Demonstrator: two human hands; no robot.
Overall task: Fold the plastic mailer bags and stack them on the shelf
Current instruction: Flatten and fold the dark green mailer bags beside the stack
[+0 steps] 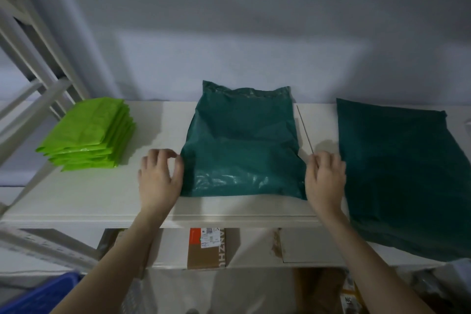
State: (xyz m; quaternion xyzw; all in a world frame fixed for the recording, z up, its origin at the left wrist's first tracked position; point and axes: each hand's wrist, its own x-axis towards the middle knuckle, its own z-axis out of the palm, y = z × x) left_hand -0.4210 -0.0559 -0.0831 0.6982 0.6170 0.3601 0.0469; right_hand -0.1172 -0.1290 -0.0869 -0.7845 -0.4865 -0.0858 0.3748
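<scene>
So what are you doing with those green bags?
A person is folding mailer bags on a white shelf. The left hand and right hand are at the two side edges of a flat teal bag, which is not folded yet. A stack of folded lime bags sits to the left, and another dark bag lies unfolded to the right.

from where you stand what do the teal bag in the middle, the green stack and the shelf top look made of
Teal bag: thin plastic film, it seems; glossy highlights and soft wrinkles near its front edge.
Green stack: likely the same sort of plastic, bright lime, folded flat, with a slight sheen on the edges.
Shelf top: smooth, white and hard; painted metal or laminate, hard to tell.
</scene>
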